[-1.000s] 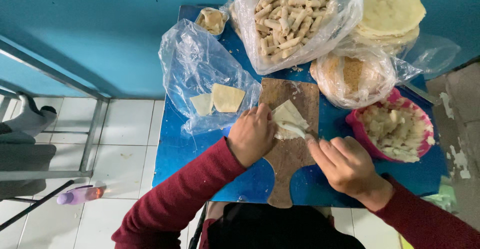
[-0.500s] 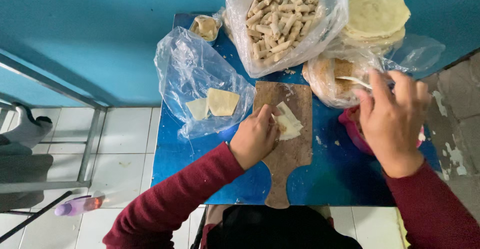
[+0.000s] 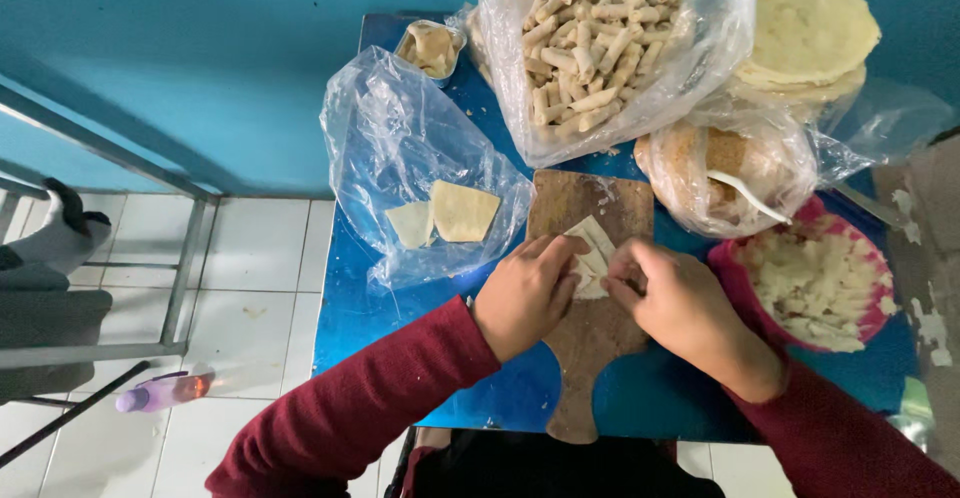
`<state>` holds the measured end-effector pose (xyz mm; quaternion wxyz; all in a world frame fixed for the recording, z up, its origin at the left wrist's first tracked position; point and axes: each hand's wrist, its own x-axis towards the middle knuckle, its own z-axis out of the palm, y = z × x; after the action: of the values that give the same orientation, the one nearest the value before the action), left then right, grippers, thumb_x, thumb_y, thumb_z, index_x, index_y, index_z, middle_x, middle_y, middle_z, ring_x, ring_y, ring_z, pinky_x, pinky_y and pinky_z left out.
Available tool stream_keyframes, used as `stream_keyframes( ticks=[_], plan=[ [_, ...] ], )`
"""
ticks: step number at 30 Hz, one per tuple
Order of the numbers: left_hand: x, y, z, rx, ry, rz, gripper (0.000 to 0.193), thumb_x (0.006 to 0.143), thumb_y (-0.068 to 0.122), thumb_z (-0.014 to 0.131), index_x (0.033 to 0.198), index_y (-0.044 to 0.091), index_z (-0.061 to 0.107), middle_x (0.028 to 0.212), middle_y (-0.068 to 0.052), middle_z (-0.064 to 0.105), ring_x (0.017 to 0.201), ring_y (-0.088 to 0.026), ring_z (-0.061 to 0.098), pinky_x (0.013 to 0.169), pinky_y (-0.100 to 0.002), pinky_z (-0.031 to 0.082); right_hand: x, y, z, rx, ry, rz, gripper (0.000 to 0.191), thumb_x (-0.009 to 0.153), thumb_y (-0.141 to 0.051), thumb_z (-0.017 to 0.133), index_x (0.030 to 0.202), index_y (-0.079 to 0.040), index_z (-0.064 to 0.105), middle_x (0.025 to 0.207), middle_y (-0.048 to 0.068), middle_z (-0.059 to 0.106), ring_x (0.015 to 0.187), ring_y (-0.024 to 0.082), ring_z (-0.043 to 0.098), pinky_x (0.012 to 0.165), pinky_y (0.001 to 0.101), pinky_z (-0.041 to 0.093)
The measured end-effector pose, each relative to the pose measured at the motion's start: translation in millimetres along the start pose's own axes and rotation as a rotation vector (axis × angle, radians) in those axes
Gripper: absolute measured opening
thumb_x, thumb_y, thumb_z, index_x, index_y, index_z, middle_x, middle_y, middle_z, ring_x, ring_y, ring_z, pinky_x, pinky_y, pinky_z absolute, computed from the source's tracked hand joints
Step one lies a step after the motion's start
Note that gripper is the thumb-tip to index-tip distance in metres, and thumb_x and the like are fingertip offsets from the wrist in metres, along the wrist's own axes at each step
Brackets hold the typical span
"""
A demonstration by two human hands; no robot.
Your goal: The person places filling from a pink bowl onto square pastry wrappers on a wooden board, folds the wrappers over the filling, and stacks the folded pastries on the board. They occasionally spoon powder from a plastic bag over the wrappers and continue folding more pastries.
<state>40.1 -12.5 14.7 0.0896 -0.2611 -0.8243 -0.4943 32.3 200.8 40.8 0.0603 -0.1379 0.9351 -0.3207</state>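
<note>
Folding pastry wrapper [image 3: 592,250] on wooden board [image 3: 588,338]

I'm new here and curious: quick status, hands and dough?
Left hand and right hand both pinching the dough wrapper on the wooden board. Nothing blocking.

Soft, even daylight, sharp focus, mild glare on the plastic bags [image 3: 400,128]

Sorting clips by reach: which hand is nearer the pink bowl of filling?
Right. The right hand sits on the board just beside the pink bowl; the left hand is farther, across the wrapper.
</note>
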Motion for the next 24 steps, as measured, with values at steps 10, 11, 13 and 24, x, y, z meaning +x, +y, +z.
stream_keyframes(
  ticks=[10,11,13,24],
  plan=[
    [1,-4,-4,0.162,-0.041,0.054,0.029,0.087,0.005,0.066,0.115,0.005,0.060,0.106,-0.016,0.059,0.102,-0.037,0.058,0.089,-0.045,0.050,4,-3,8,0.210,0.082,-0.158,0.024,0.086,-0.006,0.073,0.105,-0.003,0.060,0.091,0.008,0.075,0.081,0.016,0.077,0.065,0.0279,0.058],
    [1,-4,-3,0.180,-0.057,0.060,0.029,0.086,0.005,0.066,0.115,0.005,0.061,0.106,-0.015,0.059,0.101,-0.037,0.057,0.089,-0.044,0.050,6,-5,11,0.176,0.094,-0.162,0.027,0.082,-0.006,0.075,0.104,-0.004,0.060,0.090,0.008,0.074,0.077,0.018,0.076,0.062,0.0287,0.057],
    [2,-6,-3,0.220,-0.088,0.084,0.028,0.083,0.006,0.068,0.110,0.005,0.063,0.104,-0.015,0.059,0.102,-0.036,0.058,0.088,-0.043,0.051,7,-9,12,0.068,0.097,-0.123,0.027,0.081,-0.007,0.078,0.102,-0.004,0.062,0.091,0.009,0.072,0.072,0.023,0.070,0.062,0.0340,0.054],
    [4,-7,-15,0.241,-0.187,0.108,0.029,0.086,0.018,0.071,0.109,0.000,0.066,0.102,-0.015,0.061,0.102,-0.035,0.058,0.088,-0.043,0.050,1,-18,-3,-0.352,0.149,-0.508,0.016,0.083,-0.016,0.069,0.096,-0.006,0.073,0.093,0.006,0.069,0.085,0.029,0.060,0.073,0.0432,0.045]
  ],
)
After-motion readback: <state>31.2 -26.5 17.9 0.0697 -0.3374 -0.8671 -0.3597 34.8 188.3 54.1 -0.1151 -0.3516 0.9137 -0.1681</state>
